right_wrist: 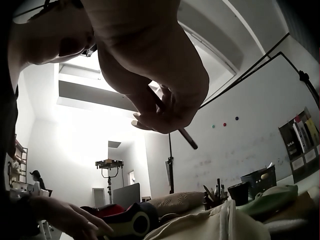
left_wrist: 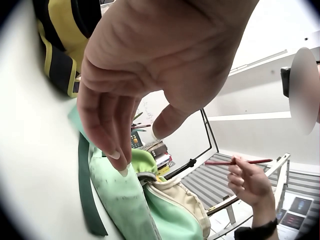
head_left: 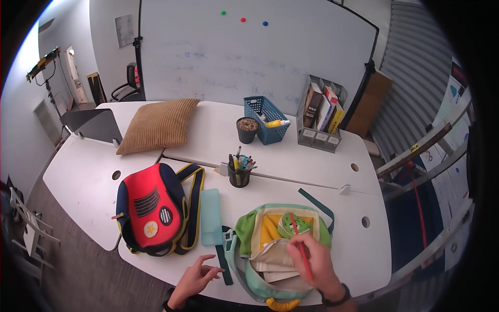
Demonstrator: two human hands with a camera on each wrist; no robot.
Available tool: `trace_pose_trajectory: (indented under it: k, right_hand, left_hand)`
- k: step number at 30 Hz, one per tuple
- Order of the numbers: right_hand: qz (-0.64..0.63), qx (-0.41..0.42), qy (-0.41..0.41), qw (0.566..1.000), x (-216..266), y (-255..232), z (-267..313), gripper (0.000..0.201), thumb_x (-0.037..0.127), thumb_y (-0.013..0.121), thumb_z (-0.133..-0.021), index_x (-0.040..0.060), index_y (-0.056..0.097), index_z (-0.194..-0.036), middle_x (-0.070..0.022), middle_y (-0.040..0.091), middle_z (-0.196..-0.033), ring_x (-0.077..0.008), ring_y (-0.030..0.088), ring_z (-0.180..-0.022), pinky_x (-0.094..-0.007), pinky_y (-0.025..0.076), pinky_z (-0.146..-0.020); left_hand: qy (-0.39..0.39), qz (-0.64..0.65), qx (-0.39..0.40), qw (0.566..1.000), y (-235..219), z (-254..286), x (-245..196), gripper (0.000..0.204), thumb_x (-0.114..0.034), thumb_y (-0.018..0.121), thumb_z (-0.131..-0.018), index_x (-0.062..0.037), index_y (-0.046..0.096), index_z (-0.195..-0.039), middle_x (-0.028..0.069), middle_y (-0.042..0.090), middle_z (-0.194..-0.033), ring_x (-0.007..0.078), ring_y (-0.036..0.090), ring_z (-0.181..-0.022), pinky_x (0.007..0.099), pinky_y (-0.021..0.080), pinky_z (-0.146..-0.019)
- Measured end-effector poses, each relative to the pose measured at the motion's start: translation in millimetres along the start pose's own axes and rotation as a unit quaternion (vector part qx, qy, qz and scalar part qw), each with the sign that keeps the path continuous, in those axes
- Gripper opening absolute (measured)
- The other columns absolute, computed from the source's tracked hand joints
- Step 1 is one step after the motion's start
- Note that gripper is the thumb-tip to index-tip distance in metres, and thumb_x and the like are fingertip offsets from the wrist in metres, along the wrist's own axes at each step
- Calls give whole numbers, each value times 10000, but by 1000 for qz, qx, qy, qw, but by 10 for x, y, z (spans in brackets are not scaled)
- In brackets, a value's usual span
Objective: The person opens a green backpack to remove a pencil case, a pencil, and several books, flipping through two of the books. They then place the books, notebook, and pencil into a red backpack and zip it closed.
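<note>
My right hand (head_left: pixel 316 264) pinches a red pencil (head_left: pixel 301 244) above the open green and cream backpack (head_left: pixel 270 288); in the left wrist view the same hand (left_wrist: pixel 252 185) holds the pencil (left_wrist: pixel 260 161) raised. A green round patch (head_left: pixel 294 224) shows on the bag's yellow inside. My left hand (head_left: pixel 195 281) hovers left of the bag, fingers loosely bent and holding nothing, near the dark green strap (head_left: pixel 224 265). Behind that hand lies a light teal pouch (head_left: pixel 210 216).
A red and navy backpack (head_left: pixel 156 208) lies at the left. Farther back are a pen holder (head_left: pixel 239 177), a brown cushion (head_left: pixel 158 127), a potted plant (head_left: pixel 247 132), a blue basket (head_left: pixel 270 132) and a file rack with books (head_left: pixel 319 117). A whiteboard (head_left: pixel 249 52) stands behind the table.
</note>
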State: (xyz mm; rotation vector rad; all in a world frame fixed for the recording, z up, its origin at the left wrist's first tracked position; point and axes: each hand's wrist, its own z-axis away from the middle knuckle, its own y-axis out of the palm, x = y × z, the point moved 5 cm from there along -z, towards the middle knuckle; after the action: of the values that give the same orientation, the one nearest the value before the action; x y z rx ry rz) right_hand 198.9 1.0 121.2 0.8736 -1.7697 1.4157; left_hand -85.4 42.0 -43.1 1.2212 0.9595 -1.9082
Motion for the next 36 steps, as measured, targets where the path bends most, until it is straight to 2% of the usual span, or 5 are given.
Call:
trace_pose_trajectory:
  k: [8, 14, 17, 27, 36]
  right_hand:
    - [0, 58, -77, 995, 218, 366, -1527, 289, 275, 569, -1006, 6, 670, -971, -110, 680, -712, -196, 673, -642, -313, 502, -625]
    - [73, -10, -52, 996, -552, 942, -2815, 289, 335, 617, -939, 54, 680, -935, -141, 724, -806, -313, 711, -805, -403, 541, -729]
    - [183, -67, -46, 980, -640, 997, -2931, 222, 247, 623, -925, 32, 678, -923, -107, 730, -781, -224, 710, -683, -357, 549, -660]
    - [224, -2, 63, 973, -788, 1044, -2934, 230, 301, 594, -957, 97, 671, -1030, -163, 714, -1057, -358, 672, -1024, -465, 532, -871]
    - [207, 62, -32, 976, -544, 762, -2513, 352, 267, 675, -876, 28, 651, -1134, -188, 722, -1018, -358, 683, -996, -433, 532, -886]
  left_hand:
    - [7, -7, -22, 1000, 5, 129, 2, 487, -283, 598, -1015, -15, 411, -1376, 102, 762, -1030, 215, 742, -894, 302, 552, -806]
    - [16, 7, -38, 999, -33, 199, -28, 479, -280, 591, -1017, -13, 419, -1375, 102, 760, -1041, 213, 741, -896, 300, 555, -801]
    - [15, 21, -64, 998, -125, 260, -9, 468, -272, 591, -1017, -14, 425, -1371, 100, 759, -1039, 207, 740, -895, 299, 556, -795]
    - [38, -12, -51, 998, -34, 126, -16, 441, -246, 612, -1003, -14, 454, -1343, 109, 758, -1005, 214, 744, -883, 309, 559, -784]
    - [129, -98, 54, 985, 190, 151, -443, 320, -204, 646, -971, -63, 603, -1256, 105, 736, -993, 263, 719, -845, 350, 564, -763]
